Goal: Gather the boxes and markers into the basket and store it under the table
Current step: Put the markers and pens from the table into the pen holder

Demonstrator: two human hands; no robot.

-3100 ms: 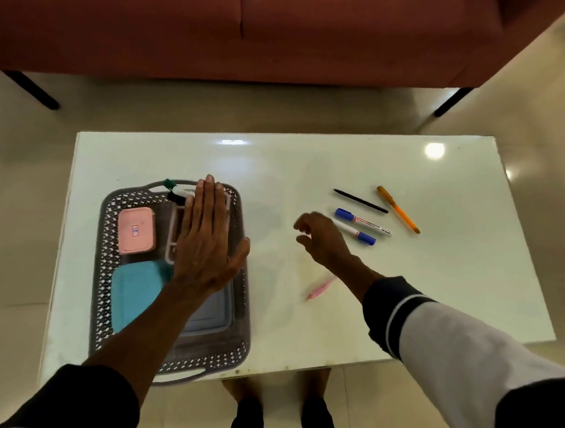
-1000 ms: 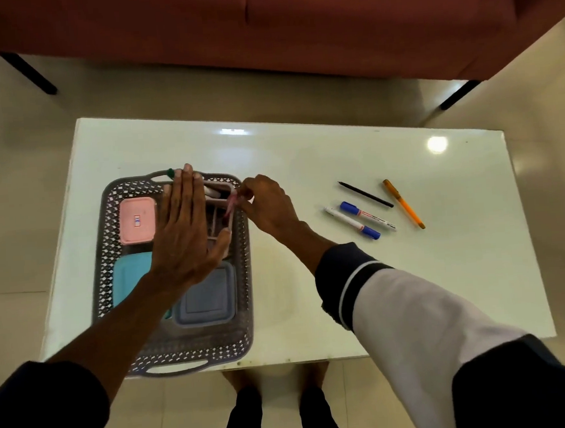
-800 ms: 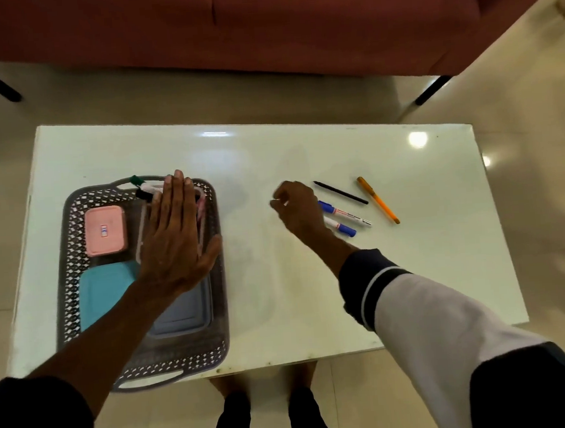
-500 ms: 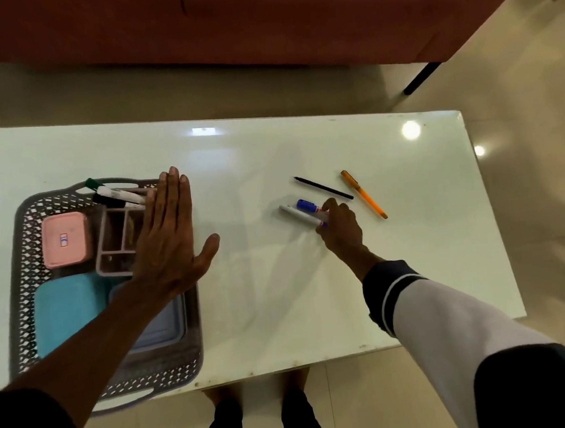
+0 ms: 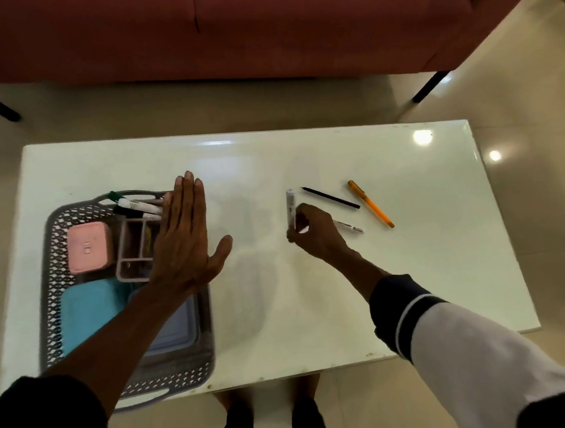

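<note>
A grey perforated basket (image 5: 54, 290) sits at the table's left. Inside lie a pink box (image 5: 88, 247), a teal box (image 5: 87, 311), a grey-blue box (image 5: 178, 328), a compartment box (image 5: 133, 247) and markers (image 5: 133, 206) at its far end. My left hand (image 5: 184, 240) lies flat, fingers spread, over the basket's right rim. To the right, my right hand (image 5: 316, 236) is closed on a white marker (image 5: 290, 206) that points away from me. Another white marker (image 5: 349, 226) lies partly hidden behind that hand. A black pen (image 5: 330, 197) and an orange pen (image 5: 370, 203) lie further right.
The white glossy table (image 5: 314, 312) has its near edge just above my feet. A red sofa (image 5: 261, 28) on black legs stands beyond the far edge. Beige tiled floor surrounds the table.
My right hand dropped the pink marker into the basket, crossed right to the pens, and now has lifted one white marker. The left hand has stayed on the basket.
</note>
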